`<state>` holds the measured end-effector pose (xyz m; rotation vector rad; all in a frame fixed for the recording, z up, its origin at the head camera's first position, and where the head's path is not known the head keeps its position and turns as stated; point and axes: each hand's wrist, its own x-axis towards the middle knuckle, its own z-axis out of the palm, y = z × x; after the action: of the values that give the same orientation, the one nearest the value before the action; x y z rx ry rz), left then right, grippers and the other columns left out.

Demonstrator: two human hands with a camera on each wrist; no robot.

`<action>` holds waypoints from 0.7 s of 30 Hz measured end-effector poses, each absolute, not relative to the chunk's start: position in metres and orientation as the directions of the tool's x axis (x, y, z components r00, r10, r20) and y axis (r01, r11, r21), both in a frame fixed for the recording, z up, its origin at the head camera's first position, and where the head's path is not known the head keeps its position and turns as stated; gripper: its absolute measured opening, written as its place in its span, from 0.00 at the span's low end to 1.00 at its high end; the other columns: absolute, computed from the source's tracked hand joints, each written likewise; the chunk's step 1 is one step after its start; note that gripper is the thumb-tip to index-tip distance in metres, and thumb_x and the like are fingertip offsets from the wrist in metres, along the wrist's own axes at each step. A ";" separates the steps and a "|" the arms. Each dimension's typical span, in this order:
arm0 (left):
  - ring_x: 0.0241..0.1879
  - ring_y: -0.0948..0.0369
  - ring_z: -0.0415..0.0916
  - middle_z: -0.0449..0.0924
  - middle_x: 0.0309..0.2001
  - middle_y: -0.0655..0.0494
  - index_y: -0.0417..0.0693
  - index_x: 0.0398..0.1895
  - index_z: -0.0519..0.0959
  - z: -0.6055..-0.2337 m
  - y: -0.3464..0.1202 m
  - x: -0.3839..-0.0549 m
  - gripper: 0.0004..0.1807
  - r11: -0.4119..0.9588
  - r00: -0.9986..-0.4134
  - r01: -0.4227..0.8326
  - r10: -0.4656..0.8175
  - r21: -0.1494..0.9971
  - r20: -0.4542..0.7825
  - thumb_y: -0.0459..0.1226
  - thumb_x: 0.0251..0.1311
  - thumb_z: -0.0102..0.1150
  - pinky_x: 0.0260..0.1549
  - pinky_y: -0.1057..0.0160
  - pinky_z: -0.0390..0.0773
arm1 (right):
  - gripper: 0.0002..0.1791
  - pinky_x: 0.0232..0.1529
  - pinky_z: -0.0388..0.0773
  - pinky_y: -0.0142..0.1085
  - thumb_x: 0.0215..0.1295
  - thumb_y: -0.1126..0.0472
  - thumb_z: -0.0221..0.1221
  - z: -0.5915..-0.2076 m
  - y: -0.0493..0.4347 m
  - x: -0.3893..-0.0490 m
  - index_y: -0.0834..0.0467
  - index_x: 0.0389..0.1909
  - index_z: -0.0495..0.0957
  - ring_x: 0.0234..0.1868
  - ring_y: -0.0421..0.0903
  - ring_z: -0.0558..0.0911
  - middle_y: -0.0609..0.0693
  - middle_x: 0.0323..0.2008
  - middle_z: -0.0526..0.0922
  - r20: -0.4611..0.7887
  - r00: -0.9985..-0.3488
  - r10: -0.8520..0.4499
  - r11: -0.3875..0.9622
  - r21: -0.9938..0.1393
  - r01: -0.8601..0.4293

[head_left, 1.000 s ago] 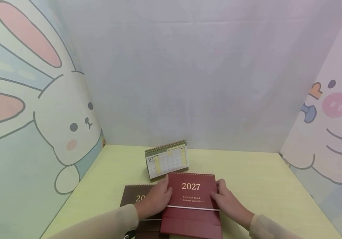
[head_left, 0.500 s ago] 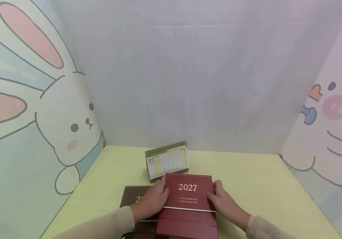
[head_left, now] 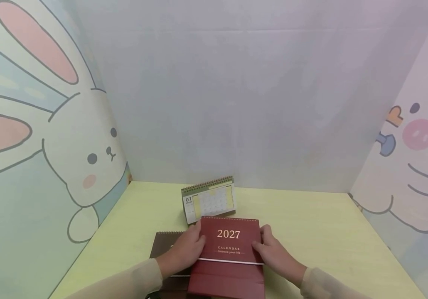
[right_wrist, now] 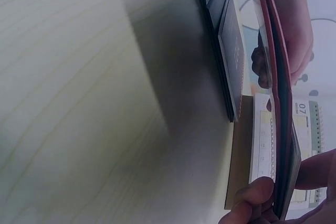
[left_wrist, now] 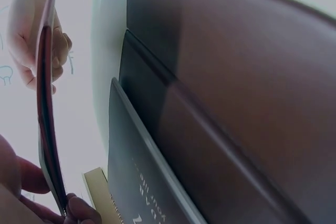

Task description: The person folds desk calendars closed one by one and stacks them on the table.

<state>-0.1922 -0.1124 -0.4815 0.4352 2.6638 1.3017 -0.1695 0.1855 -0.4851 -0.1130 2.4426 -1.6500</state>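
Note:
A dark red spiral-bound desk calendar (head_left: 226, 277), lettered "2027 CALENDAR" in gold with a white band across it, is held up flat between both hands. My left hand (head_left: 184, 250) grips its left edge, thumb on the cover and fingers beneath. On the right edge, my right hand (head_left: 276, 253) pinches it the same way. Both wrist views show the red calendar edge-on, folded thin, with a gap between it and the table. Below and to the left lies a dark brown calendar (head_left: 161, 246), partly hidden by the left hand and the red calendar.
Behind the red calendar stands a propped-up desk calendar (head_left: 214, 202) with a green top strip and a month page marked 07. The pale yellow table (head_left: 311, 224) ends at a grey back wall (head_left: 236, 104), with cartoon-printed walls on both sides.
Both hands have carried the red calendar to the left, so it covers more of the dark brown calendar. The standing calendar has stayed in place.

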 end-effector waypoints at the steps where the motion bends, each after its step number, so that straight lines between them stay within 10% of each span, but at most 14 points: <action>1: 0.66 0.47 0.83 0.81 0.71 0.33 0.30 0.94 0.59 -0.481 -0.113 -0.192 0.35 0.577 -0.947 0.191 0.322 0.794 -0.006 0.35 0.91 0.47 0.72 0.31 0.84 | 0.12 0.54 0.88 0.40 0.89 0.66 0.54 -0.485 0.185 -0.169 0.66 0.61 0.64 0.58 0.54 0.92 0.69 0.64 0.84 -0.113 -0.978 -0.176 0.371 -0.928 0.041; 21: 0.70 0.51 0.84 0.82 0.74 0.40 0.37 0.94 0.61 -0.478 -0.135 -0.193 0.35 0.561 -0.942 0.185 0.335 0.807 -0.016 0.34 0.90 0.47 0.69 0.37 0.87 | 0.20 0.56 0.90 0.44 0.88 0.63 0.59 -0.494 0.161 -0.173 0.68 0.67 0.62 0.60 0.53 0.91 0.69 0.63 0.84 -0.127 -0.965 -0.228 0.338 -0.940 0.044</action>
<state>-0.1929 -0.1347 -0.4778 0.4412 2.6245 1.3269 -0.1729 0.1607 -0.4938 -0.1666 2.3665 -1.6749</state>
